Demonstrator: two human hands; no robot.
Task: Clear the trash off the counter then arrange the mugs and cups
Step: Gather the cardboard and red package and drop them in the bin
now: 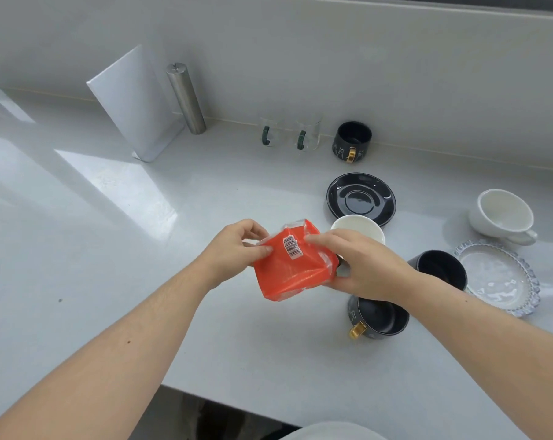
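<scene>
An orange plastic packet (287, 274) with a barcode sticker is held above the white counter (110, 236). My left hand (237, 246) pinches its left edge and my right hand (357, 265) grips its right side. Behind the right hand, a white cup (359, 228) is partly hidden. A dark mug (440, 268) and a dark mug with a gold handle (378, 317) stand by my right wrist. Two glass mugs (272, 131) (308, 134) and another dark gold-handled mug (353, 141) line the back wall. A white cup (503, 215) lies tilted at right.
A black saucer (360, 198) lies behind the packet and a clear glass saucer (500, 277) at the right. A white folded board (135, 103) and a steel cylinder (186, 96) stand at the back left. The counter's front edge runs below my arms.
</scene>
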